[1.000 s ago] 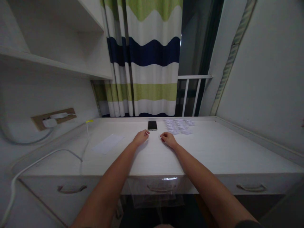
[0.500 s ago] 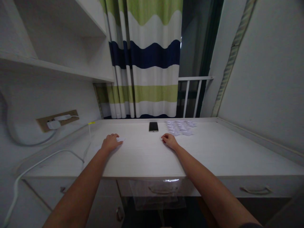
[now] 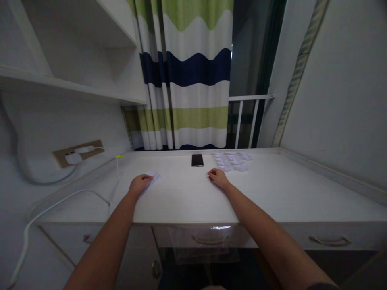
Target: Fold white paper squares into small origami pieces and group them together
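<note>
White paper [image 3: 155,177] was at 9 o'clock, taking the bare worktop [image 3: 181,201] between the hands as the dial's centre, and stuck out past the left hand [image 3: 140,184]. That hand pinched it, thumb on the near side; number of sheets unclear, too blurred. Right hand [image 3: 217,177] sat at 3 o'clock, thumb and fingertips pressed together low over the worktop; couldn't tell whether a small scrap was between them. Phone [image 3: 197,160] lay at 1 o'clock, dark screen up. Folded paper pieces [image 3: 232,161] lay in rows at 2 o'clock, just beyond the right hand, not held. Step in hand, my read: taking up the paper on the left. Next move called for a steady pinch and a level lift, since thin paper probably creased or slid easily.
</note>
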`<act>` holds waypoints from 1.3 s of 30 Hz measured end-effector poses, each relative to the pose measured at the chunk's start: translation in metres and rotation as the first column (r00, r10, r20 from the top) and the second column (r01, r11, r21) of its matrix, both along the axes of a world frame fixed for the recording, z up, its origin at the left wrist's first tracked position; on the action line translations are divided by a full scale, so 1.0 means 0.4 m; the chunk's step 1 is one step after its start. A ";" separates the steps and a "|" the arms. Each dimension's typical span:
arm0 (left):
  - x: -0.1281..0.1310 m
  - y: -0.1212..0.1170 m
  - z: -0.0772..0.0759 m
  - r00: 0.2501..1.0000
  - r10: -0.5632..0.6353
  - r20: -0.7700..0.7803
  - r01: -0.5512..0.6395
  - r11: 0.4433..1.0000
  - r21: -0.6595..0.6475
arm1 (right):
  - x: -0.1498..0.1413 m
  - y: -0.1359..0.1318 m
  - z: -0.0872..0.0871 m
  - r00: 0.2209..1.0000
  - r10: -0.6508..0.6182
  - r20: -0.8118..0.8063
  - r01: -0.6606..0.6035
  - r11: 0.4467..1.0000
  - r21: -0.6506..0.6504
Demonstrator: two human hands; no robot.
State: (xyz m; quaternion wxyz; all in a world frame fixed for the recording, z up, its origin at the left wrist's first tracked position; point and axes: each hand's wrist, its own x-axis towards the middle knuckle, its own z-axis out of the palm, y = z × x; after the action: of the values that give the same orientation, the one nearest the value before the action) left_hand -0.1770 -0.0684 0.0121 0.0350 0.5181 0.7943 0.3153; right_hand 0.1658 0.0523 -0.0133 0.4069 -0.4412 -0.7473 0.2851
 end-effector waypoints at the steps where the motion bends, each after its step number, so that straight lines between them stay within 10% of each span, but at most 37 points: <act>1: 0.000 0.000 0.000 1.000 -0.002 0.007 0.002 1.000 0.003 | 0.000 0.001 0.000 1.000 0.000 -0.001 0.000 1.000 -0.001; 14: 0.012 -0.007 0.012 0.994 0.109 -0.020 -0.108 0.994 0.035 | 0.002 -0.003 0.005 1.000 0.000 0.000 0.000 1.000 -0.015; 18: 0.018 -0.023 0.021 0.977 0.199 -0.077 -0.175 0.953 0.248 | 0.001 0.000 -0.001 1.000 -0.004 -0.007 0.004 1.000 -0.007; 23: 0.023 -0.039 0.040 0.923 0.344 -0.172 -0.177 0.777 0.605 | 0.001 0.003 -0.007 1.000 0.000 -0.020 0.000 1.000 0.001; 28: 0.032 -0.040 0.045 0.929 0.324 -0.177 -0.108 0.697 0.709 | 0.002 0.003 -0.006 1.000 -0.003 -0.007 0.003 1.000 0.004; 39: 0.085 -0.014 0.055 0.994 -0.061 0.085 -0.008 0.764 0.645 | -0.003 -0.004 0.003 1.000 -0.004 -0.007 0.004 1.000 0.001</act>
State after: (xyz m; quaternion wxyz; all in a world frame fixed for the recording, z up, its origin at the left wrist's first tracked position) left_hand -0.1430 -0.0740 0.0339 -0.1003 0.4931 0.6276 0.5941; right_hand 0.1647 0.0505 -0.0121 0.4102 -0.4414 -0.7453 0.2853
